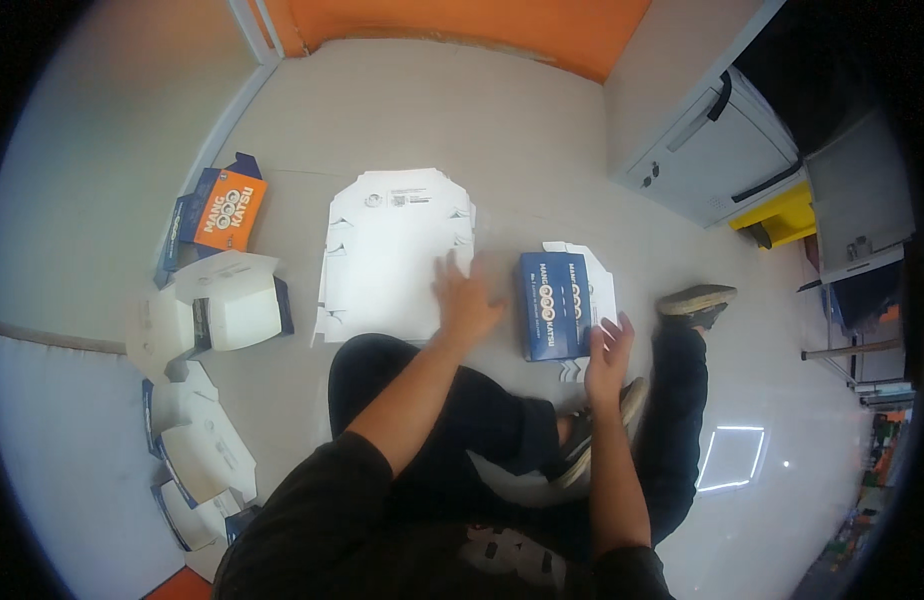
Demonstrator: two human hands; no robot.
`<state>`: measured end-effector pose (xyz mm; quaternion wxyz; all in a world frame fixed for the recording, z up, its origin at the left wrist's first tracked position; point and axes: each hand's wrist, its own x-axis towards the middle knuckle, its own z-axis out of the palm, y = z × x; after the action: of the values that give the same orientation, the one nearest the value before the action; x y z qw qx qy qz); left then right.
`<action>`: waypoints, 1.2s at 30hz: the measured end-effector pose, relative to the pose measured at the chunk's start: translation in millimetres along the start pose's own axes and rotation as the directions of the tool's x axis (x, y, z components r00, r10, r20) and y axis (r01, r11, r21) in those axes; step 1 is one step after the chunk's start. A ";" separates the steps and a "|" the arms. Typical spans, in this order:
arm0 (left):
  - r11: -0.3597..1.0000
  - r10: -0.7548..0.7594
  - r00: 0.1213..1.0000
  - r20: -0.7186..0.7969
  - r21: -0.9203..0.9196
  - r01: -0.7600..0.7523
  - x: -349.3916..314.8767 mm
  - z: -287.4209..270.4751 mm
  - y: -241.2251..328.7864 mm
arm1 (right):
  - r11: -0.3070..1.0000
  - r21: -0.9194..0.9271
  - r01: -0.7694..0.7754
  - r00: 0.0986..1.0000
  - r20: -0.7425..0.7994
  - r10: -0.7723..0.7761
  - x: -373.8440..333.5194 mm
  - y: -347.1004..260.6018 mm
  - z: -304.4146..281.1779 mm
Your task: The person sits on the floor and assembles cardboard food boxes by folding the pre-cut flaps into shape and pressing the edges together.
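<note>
A stack of flat white carton blanks (397,270) with cut corners lies on the floor in front of me. My left hand (467,303) is over its right edge, fingers spread and slightly blurred; I cannot tell whether they touch the card. To the right lies a blue carton (550,305) with white flaps sticking out past its right side and bottom. Beside the carton's lower right edge is my right hand (608,365), its fingers apart and pointing away from me. Contact with the flap there is hard to make out.
Several folded cartons stand at the left, among them an orange-and-blue one (232,212) and an opened white one (240,300). My legs, in dark trousers (677,430), rest on the floor. A grey cabinet (717,150) and a yellow object (777,218) are at the far right.
</note>
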<state>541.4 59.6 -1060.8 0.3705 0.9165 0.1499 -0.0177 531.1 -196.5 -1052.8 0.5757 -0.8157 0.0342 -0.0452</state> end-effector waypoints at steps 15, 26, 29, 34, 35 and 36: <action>0.953 -0.262 0.951 0.166 0.197 0.229 -23.8 -53.9 -48.4 | 0.940 -0.227 0.254 0.954 0.219 -0.204 -114.9 44.2 -35.9; 0.723 0.137 0.955 0.262 0.632 -0.277 -14.0 -44.5 -154.4 | 0.926 -0.300 0.228 0.952 0.270 -0.147 -114.9 31.3 -18.6; 0.638 0.252 0.908 0.334 0.649 -0.415 -1.6 -35.8 -127.1 | 0.890 -0.374 0.262 0.951 0.255 -0.173 -106.7 40.2 -29.5; 0.733 0.136 0.972 0.192 0.641 -0.229 5.9 -36.0 -120.5 | 0.895 -0.400 0.197 0.968 0.223 -0.114 -107.3 25.7 -33.3; 0.740 0.117 0.978 0.174 0.642 -0.203 5.9 -35.3 -124.8 | 0.896 -0.397 0.199 0.967 0.229 -0.113 -108.9 28.3 -33.0; 0.702 0.149 0.989 -0.017 0.706 -0.094 -10.5 -34.6 -164.6 | 0.898 -0.364 0.248 0.948 0.282 -0.148 -118.1 28.5 -23.2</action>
<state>481.3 192.6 -1145.0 -0.0115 0.9962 0.0843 -0.0156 411.1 -215.1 -1076.0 0.3914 -0.9132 -0.1132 0.0058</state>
